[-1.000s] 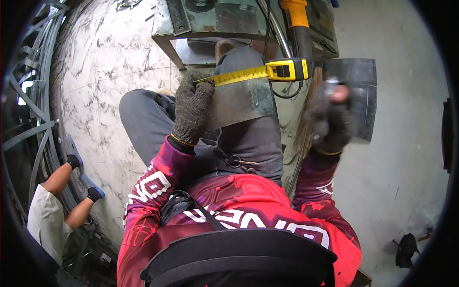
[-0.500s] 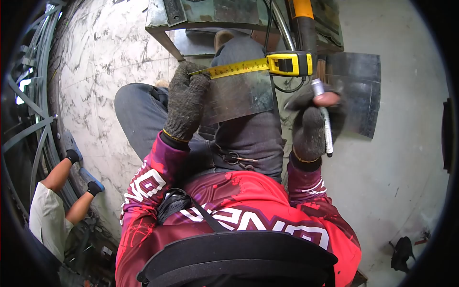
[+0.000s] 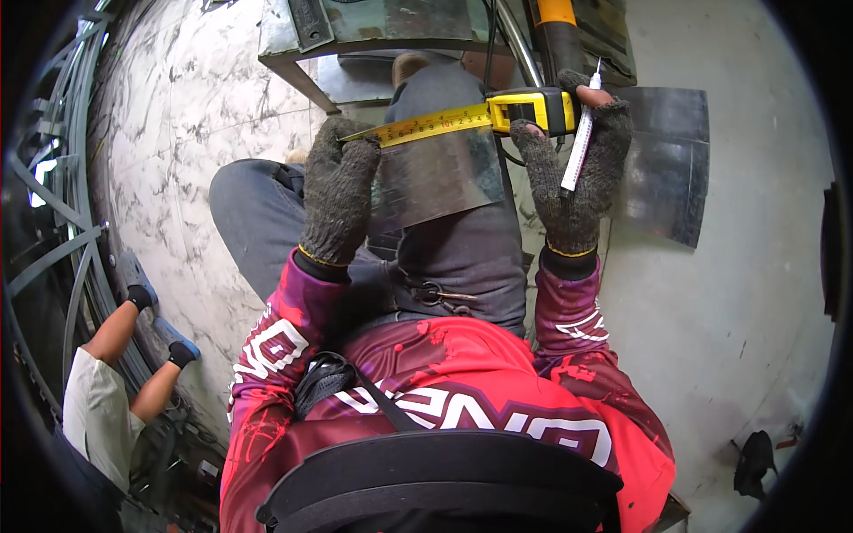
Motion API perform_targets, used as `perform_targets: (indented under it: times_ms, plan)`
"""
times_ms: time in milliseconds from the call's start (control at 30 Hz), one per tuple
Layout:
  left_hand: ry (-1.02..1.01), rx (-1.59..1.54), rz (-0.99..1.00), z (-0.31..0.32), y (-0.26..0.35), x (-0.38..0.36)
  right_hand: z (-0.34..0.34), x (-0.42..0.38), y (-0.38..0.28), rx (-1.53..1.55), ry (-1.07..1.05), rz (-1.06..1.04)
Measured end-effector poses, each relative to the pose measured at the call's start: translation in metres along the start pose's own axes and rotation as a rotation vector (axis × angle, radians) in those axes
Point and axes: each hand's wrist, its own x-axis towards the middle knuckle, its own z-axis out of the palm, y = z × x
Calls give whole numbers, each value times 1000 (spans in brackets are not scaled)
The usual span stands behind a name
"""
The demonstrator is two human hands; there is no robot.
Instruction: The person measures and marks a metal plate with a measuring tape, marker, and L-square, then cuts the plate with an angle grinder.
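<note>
My left hand [image 3: 339, 191], in a dark grey knit glove, is closed on the left edge of a metal sheet [image 3: 440, 178] and the end of the yellow tape blade [image 3: 426, 127]. The sheet lies over my thigh, and the blade runs along its far edge. At the blade's right end is the yellow and black tape measure case [image 3: 531, 112]. My right hand [image 3: 582, 169], gloved with bare fingertips showing, holds a white marker [image 3: 579, 147] slanting across the palm, its thin tip pointing away from me. The right thumb touches the case's near side.
A metal bench [image 3: 391, 27] stands ahead, with a dark pipe [image 3: 560, 53] with an orange band beside it. Another metal sheet [image 3: 662, 164] lies to the right. Metal strips [image 3: 75, 178] and a person's legs [image 3: 111, 333] are at left.
My right hand has moved forward and turned palm up, coming to the tape case. The marker now leans the other way. My left hand stays closed on the sheet and blade end.
</note>
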Motion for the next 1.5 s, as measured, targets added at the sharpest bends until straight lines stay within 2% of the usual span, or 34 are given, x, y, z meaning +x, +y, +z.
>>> perform_targets:
  times_ms: [100, 167, 200, 267, 333, 367, 400, 467, 500, 600, 667, 700, 800, 833, 867, 933, 1033, 1067, 1133, 1333, 1400, 1433, 1500]
  plan:
    - [2, -29, -37, 1, 3, 0, -2, -1, 2, -53, 22, -43]
    - [10, -53, -68, 1, 2, -1, -5, -3, 12, 36, 212, -170]
    - [8, -57, -81, 1, 0, -1, -1, -2, 10, 155, 360, -145]
    - [14, -51, -93, -1, -1, 0, -16, -14, 13, 606, 418, 48]
    - [-4, -38, -76, 0, -2, 1, -26, -13, -1, 611, 233, -19]
    - [2, -53, -68, 0, -3, 2, -30, -21, -8, 498, 204, 9]
    - [-2, -57, -67, 1, -4, 2, -37, -26, -13, 249, 157, 49]
    - [17, -129, -90, 2, -2, 0, -18, -12, -10, 426, 307, -142]
    - [13, -132, -94, 3, 0, -2, -24, -9, -5, 105, 286, -127]
    - [17, -98, -104, 2, 3, -1, -9, -3, 5, 210, 360, -18]
    - [26, -69, -81, 2, 1, 0, -17, -13, 6, 197, 413, -46]
    - [29, -68, -82, 2, 0, 0, -19, -11, 10, 540, 352, -107]
    - [32, -112, -73, 3, -2, 1, -26, -29, -24, 771, 242, 111]
    - [31, -76, -65, 3, 0, 0, -26, -37, -32, 722, 235, 295]
    - [32, -40, -57, 3, 1, -1, -25, -44, -25, 941, 111, 339]
    - [31, -59, -55, 3, 2, -1, -5, -49, -24, 915, 2, 349]
    - [36, -84, -76, 3, 3, -1, 12, -45, -14, 575, -172, 139]
    - [32, -96, -94, 3, 3, -1, 13, -43, -16, 576, -173, 142]
    - [36, -96, -94, 3, -1, -1, 13, -38, -20, 280, -196, 69]
    - [50, -85, -102, 3, 6, -2, 35, -54, -7, 205, -109, -15]
    - [53, -87, -120, 3, 4, -1, 52, -78, -4, 755, 19, 441]
    - [49, -103, -119, 3, 3, -2, 49, -77, 1, 754, 18, 443]
    - [43, -121, -120, 2, 2, -1, 39, -57, 0, 267, -102, 42]
